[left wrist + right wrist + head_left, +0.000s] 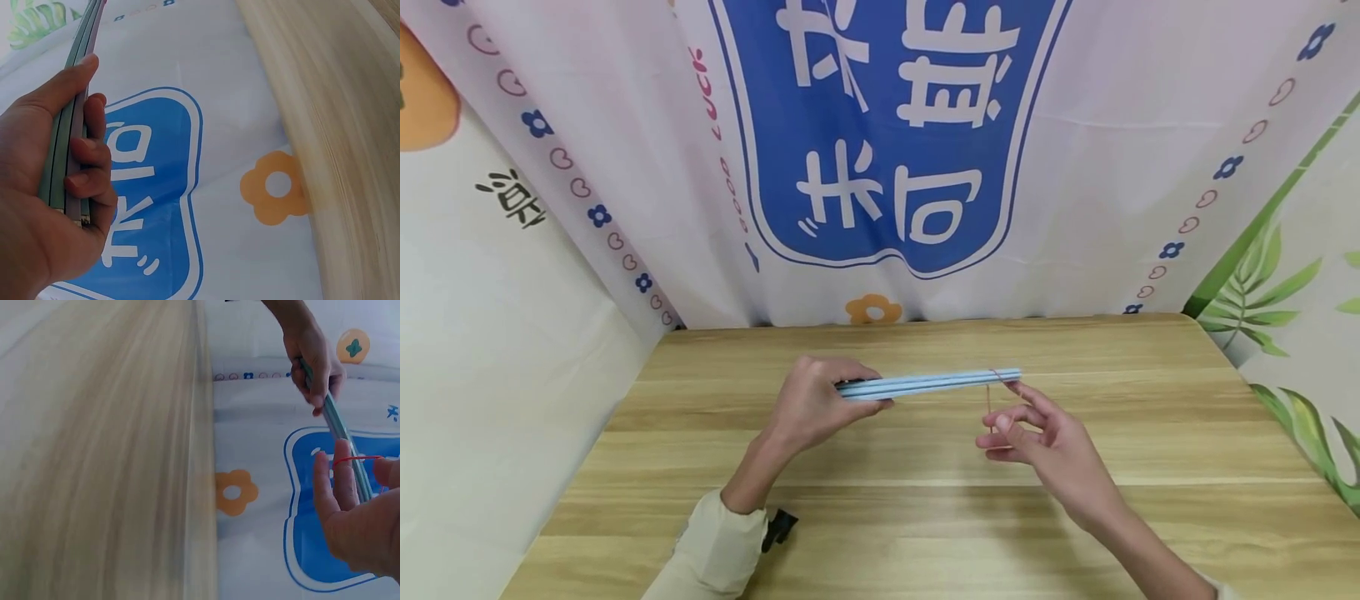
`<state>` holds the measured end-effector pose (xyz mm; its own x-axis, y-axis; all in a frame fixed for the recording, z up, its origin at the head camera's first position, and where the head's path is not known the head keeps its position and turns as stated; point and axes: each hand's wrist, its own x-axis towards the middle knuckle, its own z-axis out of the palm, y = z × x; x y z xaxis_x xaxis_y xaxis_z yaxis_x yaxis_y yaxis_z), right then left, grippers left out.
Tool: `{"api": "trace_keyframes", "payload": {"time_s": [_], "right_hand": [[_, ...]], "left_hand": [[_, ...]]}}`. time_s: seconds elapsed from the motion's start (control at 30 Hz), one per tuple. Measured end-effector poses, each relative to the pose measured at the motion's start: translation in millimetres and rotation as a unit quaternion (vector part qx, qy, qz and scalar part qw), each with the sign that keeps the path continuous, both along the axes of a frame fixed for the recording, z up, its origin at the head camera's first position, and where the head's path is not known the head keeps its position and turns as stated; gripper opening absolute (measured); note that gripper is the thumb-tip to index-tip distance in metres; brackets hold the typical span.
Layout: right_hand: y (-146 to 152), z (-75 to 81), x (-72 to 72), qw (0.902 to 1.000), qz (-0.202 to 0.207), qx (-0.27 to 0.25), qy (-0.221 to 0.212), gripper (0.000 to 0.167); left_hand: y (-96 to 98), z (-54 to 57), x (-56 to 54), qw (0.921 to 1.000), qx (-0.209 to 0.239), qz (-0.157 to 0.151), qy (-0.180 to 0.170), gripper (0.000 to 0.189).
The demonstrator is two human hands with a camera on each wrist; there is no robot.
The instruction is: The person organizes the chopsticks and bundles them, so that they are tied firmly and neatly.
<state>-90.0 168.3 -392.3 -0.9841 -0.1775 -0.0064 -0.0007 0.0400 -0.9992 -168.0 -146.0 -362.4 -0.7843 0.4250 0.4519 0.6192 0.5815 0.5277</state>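
My left hand [811,404] grips one end of a bundle of long, slim, pale blue sticks [932,382], held nearly level above the table. In the left wrist view the thumb and curled fingers wrap the bundle [65,150], whose sticks look greenish and purple there, their flat ends in the palm. A thin red rubber band [989,407] crosses the bundle's right end. My right hand [1052,446] is at that end, its fingers hooked in the band. In the right wrist view the stretched band [365,457] runs between a raised finger and the thumb.
The wood-grain table [880,517] spreads below both hands. Behind it hangs a white printed cloth [1097,192] with a large blue panel, reaching the table's back edge. A small black object [779,530] shows beside the left sleeve cuff [722,542].
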Motion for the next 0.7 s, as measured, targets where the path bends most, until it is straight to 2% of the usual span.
{"api": "trace_keyframes", "payload": {"time_s": [0.1, 0.23, 0.33, 0.47, 0.57, 0.7], "right_hand": [[5.4, -4.3, -6.1, 0.9999, 0.011, -0.006, -0.004, 0.067], [14.2, -9.5, -14.3, 0.9969, 0.058, -0.050, 0.014, 0.054], [21.7, -12.8, -20.0, 0.9870, 0.107, -0.116, 0.030, 0.043], [29.5, -16.1, -24.2, 0.9700, 0.158, -0.182, 0.034, 0.039], [32.6, -17.6, -24.7, 0.9694, 0.167, -0.178, 0.027, 0.038], [34.2, -21.9, -24.8, 0.9808, 0.155, -0.107, 0.048, 0.033]], "left_hand": [[-2.0, 0.3, -0.3, 0.9996, 0.002, -0.026, -0.006, 0.024], [-6.2, 0.9, -0.8, 0.9983, 0.007, -0.054, -0.022, 0.024], [-9.5, 2.0, -0.9, 0.9970, 0.006, -0.069, -0.035, 0.024], [-11.6, 4.0, -0.8, 0.9948, -0.005, -0.089, -0.049, 0.026], [-11.0, 5.2, -0.9, 0.9926, -0.020, -0.101, -0.064, 0.026], [-7.6, 4.5, -0.5, 0.9905, -0.047, -0.109, -0.069, 0.024]]}}
